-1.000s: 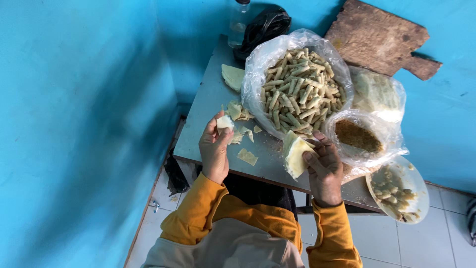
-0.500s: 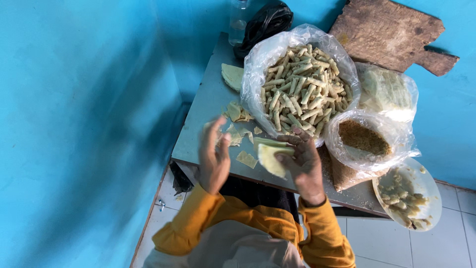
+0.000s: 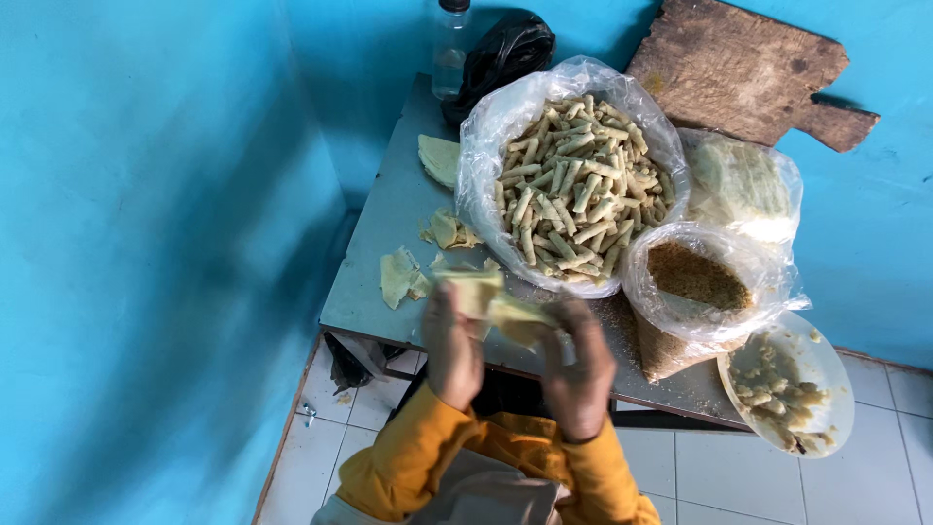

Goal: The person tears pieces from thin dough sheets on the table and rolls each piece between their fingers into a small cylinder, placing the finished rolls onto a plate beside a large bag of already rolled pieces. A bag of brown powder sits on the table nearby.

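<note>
Blue-painted walls (image 3: 146, 243) are seen on the left and behind, meeting in a corner at the worktop's far left; a white tiled floor (image 3: 700, 467) is seen below. A grey worktop (image 3: 389, 233) is set into this corner, its near edge running just beyond the person's wrists. A weathered wooden board (image 3: 748, 73) is leaned against the back wall. Most of the worktop's middle and right is taken up by a large clear bag of pale rolled sticks (image 3: 569, 190), with a bag of flat pale sheets (image 3: 743, 185) and a smaller bag of brown crumbs (image 3: 695, 282) to its right. A round white plate (image 3: 826, 389) with scraps of filling is seen overhanging the near right corner. A black bag (image 3: 505, 53) and a clear bottle (image 3: 450, 49) stand at the far edge. Bare surface is left only along the left strip, where loose pale sheet pieces (image 3: 403, 272) lie.

Both forearms, in orange sleeves (image 3: 408, 457), are raised from below the near edge. The left hand (image 3: 452, 345) and the right hand (image 3: 575, 365) are seen from the back, fingers curled forward, each closed on one end of a pale wrapper sheet (image 3: 496, 301). The sheet is held above the near edge, just in front of the large bag. Motion blur hides the fingertips.
</note>
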Tool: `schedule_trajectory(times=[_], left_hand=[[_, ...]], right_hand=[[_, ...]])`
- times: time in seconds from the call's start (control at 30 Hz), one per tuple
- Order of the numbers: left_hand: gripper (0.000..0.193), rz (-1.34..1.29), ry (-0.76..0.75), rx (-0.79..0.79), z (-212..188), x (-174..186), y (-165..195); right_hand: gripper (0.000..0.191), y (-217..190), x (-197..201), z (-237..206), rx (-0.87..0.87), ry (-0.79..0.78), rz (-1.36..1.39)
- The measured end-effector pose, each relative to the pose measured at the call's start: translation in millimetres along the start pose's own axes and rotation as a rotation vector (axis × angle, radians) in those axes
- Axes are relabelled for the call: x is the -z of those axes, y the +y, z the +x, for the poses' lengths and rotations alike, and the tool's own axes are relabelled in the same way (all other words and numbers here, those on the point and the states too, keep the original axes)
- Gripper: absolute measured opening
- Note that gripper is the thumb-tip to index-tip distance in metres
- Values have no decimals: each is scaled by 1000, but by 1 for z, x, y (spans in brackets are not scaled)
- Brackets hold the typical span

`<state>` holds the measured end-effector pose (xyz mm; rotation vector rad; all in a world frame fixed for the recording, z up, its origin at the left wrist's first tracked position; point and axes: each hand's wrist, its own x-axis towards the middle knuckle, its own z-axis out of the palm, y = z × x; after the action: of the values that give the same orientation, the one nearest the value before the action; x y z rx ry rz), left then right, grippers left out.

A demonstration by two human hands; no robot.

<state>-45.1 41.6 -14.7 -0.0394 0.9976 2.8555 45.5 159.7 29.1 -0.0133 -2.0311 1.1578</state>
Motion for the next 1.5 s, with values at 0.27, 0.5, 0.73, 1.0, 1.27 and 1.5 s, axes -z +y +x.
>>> schedule_trajectory(times=[0.27,0.5,0.73,1.0,1.27,1.5], left_hand=[[46,1207,-123,-871,26,8,61],[73,-121,-316,226,-27,-28,6],[75,-247,-341,342,-37,-33,9],[74,-6,-404,165,-46,-27,33],[60,-272,-314,413,-50,19,-13],[28,-87,-103,333,-63,25,-41]], right_hand=[[33,25,44,11,-250,60,364],[30,-9,-5,-11,52,-111,112],[35,-28,4,-9,-52,-341,66],[34,6,67,29,-24,-118,26],[51,-11,46,36,-306,-389,344],[59,-27,22,3,36,-243,-278]])
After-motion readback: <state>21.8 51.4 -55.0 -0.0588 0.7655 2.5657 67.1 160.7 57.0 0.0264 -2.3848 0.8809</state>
